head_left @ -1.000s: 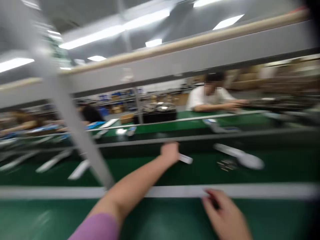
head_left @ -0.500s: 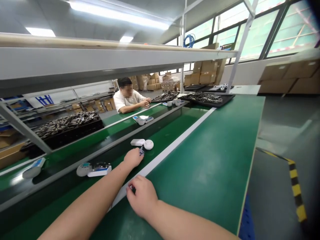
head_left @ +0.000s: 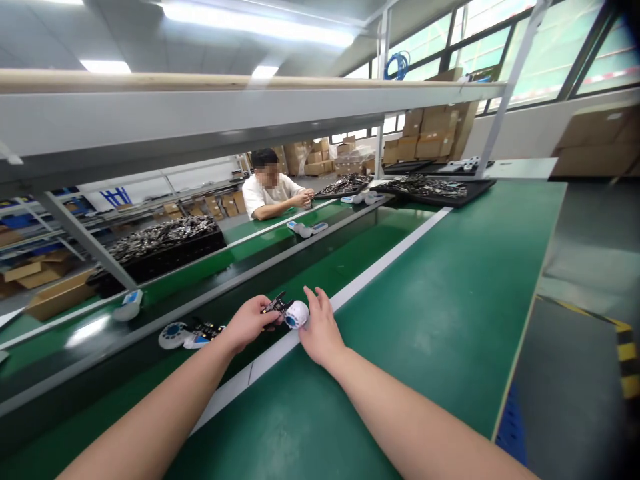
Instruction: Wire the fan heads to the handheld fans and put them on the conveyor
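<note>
Pinched in my left hand (head_left: 246, 324) is a small device that has a dark circuit board (head_left: 273, 307) at one end. Its white round head (head_left: 299, 313), with a blue centre, faces partly toward me. Beside that head my right hand (head_left: 320, 330) has its fingers stretched and apart; whether its thumb side touches the head I cannot tell. Left of my left hand, on the dark belt, lies another device with a grey round head (head_left: 173, 335) and an exposed board (head_left: 206, 329) over a white and blue body.
A green table (head_left: 430, 313) with a white edge strip (head_left: 395, 257) runs along the belt. Across it sits a person in white (head_left: 273, 190). Black trays of shiny parts (head_left: 165, 243) (head_left: 430, 188) flank the line. A shelf beam (head_left: 225, 113) spans overhead.
My left hand has picked the white device up off the belt and drawn it nearer to the edge strip. My right hand has moved forward and uncurled its fingers beside it. The view has shifted.
</note>
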`<state>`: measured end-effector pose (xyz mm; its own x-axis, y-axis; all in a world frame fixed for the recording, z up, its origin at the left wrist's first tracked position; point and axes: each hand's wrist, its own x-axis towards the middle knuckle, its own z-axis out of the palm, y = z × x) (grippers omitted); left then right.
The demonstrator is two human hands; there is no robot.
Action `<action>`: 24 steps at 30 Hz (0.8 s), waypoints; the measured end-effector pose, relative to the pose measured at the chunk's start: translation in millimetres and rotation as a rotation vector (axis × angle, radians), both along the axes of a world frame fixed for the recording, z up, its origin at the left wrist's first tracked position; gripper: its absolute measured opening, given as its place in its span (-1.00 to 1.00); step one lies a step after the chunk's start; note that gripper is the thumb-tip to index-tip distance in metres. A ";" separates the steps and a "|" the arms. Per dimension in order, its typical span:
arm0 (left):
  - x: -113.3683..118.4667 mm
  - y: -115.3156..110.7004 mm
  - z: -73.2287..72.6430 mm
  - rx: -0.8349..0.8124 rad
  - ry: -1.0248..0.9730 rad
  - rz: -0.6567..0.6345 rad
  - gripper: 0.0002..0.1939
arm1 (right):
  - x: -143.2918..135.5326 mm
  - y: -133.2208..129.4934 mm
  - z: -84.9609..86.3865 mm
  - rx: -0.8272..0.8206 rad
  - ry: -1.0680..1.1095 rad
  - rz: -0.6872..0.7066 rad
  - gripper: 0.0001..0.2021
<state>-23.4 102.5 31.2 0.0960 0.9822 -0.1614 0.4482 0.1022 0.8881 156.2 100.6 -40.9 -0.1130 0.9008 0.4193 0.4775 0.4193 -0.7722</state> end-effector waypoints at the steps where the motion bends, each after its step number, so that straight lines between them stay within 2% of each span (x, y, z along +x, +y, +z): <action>1: -1.4 -12.7 6.2 0.004 -0.049 -0.011 -0.77 | 1.0 -1.0 1.7 0.019 0.026 0.077 -0.22; 5: -8.7 -65.8 29.0 -0.034 -0.182 -0.036 -0.73 | 3.5 -18.4 18.6 0.121 0.141 0.333 -0.39; 7: -12.4 -90.5 35.3 -0.056 -0.218 -0.017 -0.72 | 3.8 -27.5 26.7 0.088 0.205 0.351 -0.46; 8: -13.9 -101.6 35.6 -0.061 -0.231 0.013 -0.73 | 3.1 -30.5 28.8 0.019 0.230 0.330 -0.47; 10: -15.6 -121.1 29.3 -0.063 -0.223 0.100 -0.73 | -1.1 -33.5 27.6 -0.178 0.273 0.262 -0.49; 12: -15.7 -136.5 14.6 -0.063 -0.157 0.170 -0.72 | -9.0 -34.8 20.9 -0.351 0.282 0.220 -0.51; 15: -14.7 -151.9 -12.0 -0.067 0.029 0.215 -0.72 | -21.8 -38.1 8.9 -0.478 0.245 0.240 -0.58; 17: -14.5 -156.9 -24.0 -0.037 0.214 0.243 -0.71 | -26.3 -41.2 4.9 -0.510 0.208 0.274 -0.64; 19: -14.2 -158.7 -28.9 -0.007 0.382 0.259 -0.68 | -25.8 -44.3 5.4 -0.514 0.154 0.287 -0.70; 24: -8.9 -158.3 -31.9 -0.018 0.488 0.276 -0.63 | -19.3 -55.0 12.9 -0.418 -0.059 0.289 -0.74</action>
